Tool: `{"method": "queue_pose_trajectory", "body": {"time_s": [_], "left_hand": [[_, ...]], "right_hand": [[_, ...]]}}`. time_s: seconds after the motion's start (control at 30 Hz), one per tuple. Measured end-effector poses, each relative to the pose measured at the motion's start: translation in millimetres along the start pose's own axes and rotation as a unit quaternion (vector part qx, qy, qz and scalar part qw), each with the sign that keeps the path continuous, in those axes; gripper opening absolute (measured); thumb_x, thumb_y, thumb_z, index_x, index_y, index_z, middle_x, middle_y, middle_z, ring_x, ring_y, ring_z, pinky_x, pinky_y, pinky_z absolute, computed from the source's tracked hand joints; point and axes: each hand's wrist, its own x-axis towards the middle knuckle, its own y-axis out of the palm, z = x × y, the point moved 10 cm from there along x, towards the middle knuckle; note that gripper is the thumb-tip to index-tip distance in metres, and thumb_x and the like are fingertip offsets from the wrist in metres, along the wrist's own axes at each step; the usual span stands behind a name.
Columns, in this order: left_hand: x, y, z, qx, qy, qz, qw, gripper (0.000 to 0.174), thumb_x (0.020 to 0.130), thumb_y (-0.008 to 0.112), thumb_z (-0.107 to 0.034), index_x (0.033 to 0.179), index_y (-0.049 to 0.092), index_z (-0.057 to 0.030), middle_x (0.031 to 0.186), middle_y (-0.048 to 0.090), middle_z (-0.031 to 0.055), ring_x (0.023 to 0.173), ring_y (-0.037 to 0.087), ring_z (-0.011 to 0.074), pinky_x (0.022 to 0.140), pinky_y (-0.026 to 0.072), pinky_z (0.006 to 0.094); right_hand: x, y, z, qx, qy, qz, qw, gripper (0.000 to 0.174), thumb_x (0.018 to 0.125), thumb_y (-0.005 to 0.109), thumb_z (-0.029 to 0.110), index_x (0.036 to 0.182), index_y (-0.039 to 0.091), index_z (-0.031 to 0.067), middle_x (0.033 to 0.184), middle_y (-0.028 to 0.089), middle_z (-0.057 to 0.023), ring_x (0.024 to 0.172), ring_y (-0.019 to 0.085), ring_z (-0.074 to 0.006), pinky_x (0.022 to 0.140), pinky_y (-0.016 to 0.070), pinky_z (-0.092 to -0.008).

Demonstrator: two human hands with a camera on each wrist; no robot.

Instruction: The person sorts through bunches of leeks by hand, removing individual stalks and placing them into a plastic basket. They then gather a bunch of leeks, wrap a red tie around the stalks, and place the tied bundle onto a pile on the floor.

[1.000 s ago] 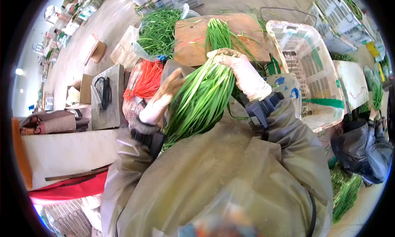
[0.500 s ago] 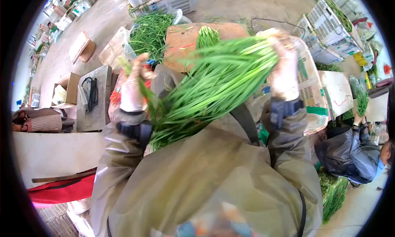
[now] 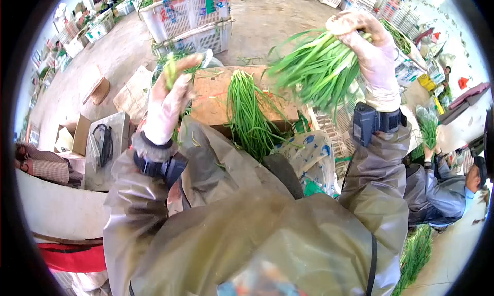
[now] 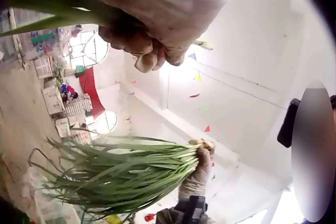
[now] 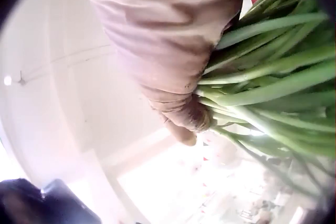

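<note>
In the head view the gloved right hand [image 3: 368,49], raised at the upper right, grips the stem end of a green leafy bunch [image 3: 321,69] whose leaves fan out to the left. The right wrist view has its curled fingers round the pale stems [image 5: 220,100]. At the upper left, the gloved left hand [image 3: 167,103] pinches a few green leaves [image 3: 170,69]; the left wrist view shows its fingers [image 4: 126,40] curled round these leaves [image 4: 58,8]. Between the hands another green bunch [image 3: 247,111] lies on a wooden board [image 3: 211,98], its leaves hanging over the near edge.
White crates [image 3: 180,18] stand stacked beyond the board. A perforated basket [image 3: 334,129] is below the right hand. At the left are a grey tray [image 3: 105,152] and a cardboard box [image 3: 80,134]. Another person [image 3: 437,193] sits at the right edge.
The right hand has swung the bunch up and right, away from the lap. My left hand has moved away from the bunch with a few leaves. The view has tilted upward, showing more crates.
</note>
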Motion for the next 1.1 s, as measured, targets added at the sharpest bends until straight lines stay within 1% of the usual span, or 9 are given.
{"method": "queue_pose_trajectory", "body": {"time_s": [0.23, 0.33, 0.47, 0.53, 0.63, 0.83, 0.9, 1.03, 1.1], "left_hand": [[10.5, 98.2, 18.4, -0.28, -0.13, 0.176, 0.935, 0.049, 0.1, 0.048, -0.042, 0.136, 0.053, -0.0093, 0.106, 0.065, 0.0015, 0.078, 0.056, 0.0054, 0.061, 0.0431, 0.0166], [-11.3, 135.0, 54.0, -0.473, -0.276, 0.094, 0.831, 0.048, 0.1, 0.054, -0.03, 0.142, 0.046, -0.0087, 0.119, 0.062, 0.0061, 0.105, 0.06, 0.0164, 0.088, 0.0522, 0.0301], [-36.4, 144.6, 79.0, -0.501, -0.342, 0.087, 0.79, 0.044, 0.1, 0.054, -0.033, 0.134, 0.053, -0.0056, 0.123, 0.062, 0.0074, 0.102, 0.062, 0.0166, 0.09, 0.0526, 0.0325], [-47.7, 162.3, 66.3, -0.583, -0.324, 0.221, 0.711, 0.047, 0.098, 0.055, -0.038, 0.132, 0.053, -0.0064, 0.121, 0.063, 0.007, 0.101, 0.062, 0.016, 0.09, 0.0528, 0.0327], [-54.4, 161.7, 85.9, -0.45, -0.282, 0.227, 0.816, 0.065, 0.091, 0.064, -0.046, 0.139, 0.044, -0.0068, 0.124, 0.06, 0.005, 0.108, 0.059, 0.0152, 0.093, 0.0499, 0.032], [-67.4, 177.5, 106.6, -0.466, -0.424, 0.202, 0.75, 0.029, 0.086, 0.068, -0.014, 0.113, 0.062, -0.0047, 0.098, 0.07, 0.0078, 0.083, 0.069, 0.0202, 0.078, 0.0574, 0.0335], [-84.4, 179.2, 118.1, -0.474, -0.468, 0.187, 0.722, 0.029, 0.085, 0.068, -0.013, 0.112, 0.062, -0.0045, 0.099, 0.07, 0.0081, 0.083, 0.069, 0.0202, 0.078, 0.0575, 0.0337], [-76.0, 163.3, 127.4, -0.478, -0.329, 0.177, 0.794, 0.031, 0.085, 0.066, -0.012, 0.115, 0.061, -0.0034, 0.1, 0.068, 0.009, 0.086, 0.068, 0.0203, 0.077, 0.0573, 0.0327], [-73.9, 160.2, 125.4, -0.501, -0.309, 0.196, 0.784, 0.031, 0.086, 0.066, -0.012, 0.115, 0.061, -0.0029, 0.101, 0.068, 0.0096, 0.088, 0.068, 0.0205, 0.076, 0.0572, 0.0327]], "right_hand": [[-51.3, 75.9, -34.7, 0.265, 0.311, 0.002, 0.913, 0.021, 0.08, 0.073, 0.011, 0.099, 0.068, 0.0046, 0.088, 0.068, -0.0028, 0.082, 0.065, -0.0119, 0.078, 0.0515, -0.0256], [-67.5, 104.0, -48.5, 0.249, 0.313, -0.017, 0.916, 0.023, 0.082, 0.071, 0.01, 0.104, 0.068, 0.0025, 0.092, 0.069, -0.0044, 0.085, 0.066, -0.0127, 0.08, 0.051, -0.0256], [-82.6, 114.3, -67.7, 0.207, 0.304, 0.001, 0.93, 0.021, 0.086, 0.067, 0.009, 0.107, 0.068, 0.0029, 0.095, 0.069, -0.0029, 0.089, 0.062, -0.0115, 0.084, 0.0488, -0.0258], [-86.1, 123.6, -66.7, 0.208, 0.299, 0.033, 0.931, 0.02, 0.086, 0.067, 0.01, 0.105, 0.068, 0.0024, 0.095, 0.068, -0.0016, 0.091, 0.06, -0.01, 0.084, 0.0473, -0.0254], [-89.2, 135.4, -63.8, 0.251, 0.304, 0.062, 0.917, 0.021, 0.085, 0.067, 0.009, 0.105, 0.068, 0.0028, 0.093, 0.067, -0.0014, 0.09, 0.06, -0.0092, 0.083, 0.0472, -0.0249], [-91.7, 137.3, -79.7, 0.167, 0.233, 0.038, 0.957, 0.027, 0.085, 0.067, 0.011, 0.112, 0.067, 0.0077, 0.1, 0.066, -0.004, 0.094, 0.059, -0.0109, 0.084, 0.0478, -0.0271], [-90.0, 154.2, -66.5, 0.033, 0.104, 0.155, 0.982, 0.038, 0.09, 0.063, 0.014, 0.126, 0.06, 0.0054, 0.115, 0.066, -0.0041, 0.108, 0.059, -0.0143, 0.095, 0.045, -0.0308], [-120.8, 184.3, -85.0, 0.103, 0.219, 0.407, 0.88, 0.031, 0.096, 0.057, 0.021, 0.123, 0.064, 0.0084, 0.116, 0.066, -0.0096, 0.111, 0.06, -0.0183, 0.094, 0.0456, -0.0322], [-118.5, 187.8, -81.5, 0.075, 0.123, 0.385, 0.912, 0.032, 0.098, 0.053, 0.034, 0.119, 0.067, 0.0131, 0.108, 0.07, -0.0086, 0.101, 0.065, -0.0253, 0.091, 0.0485, -0.0335]]}}
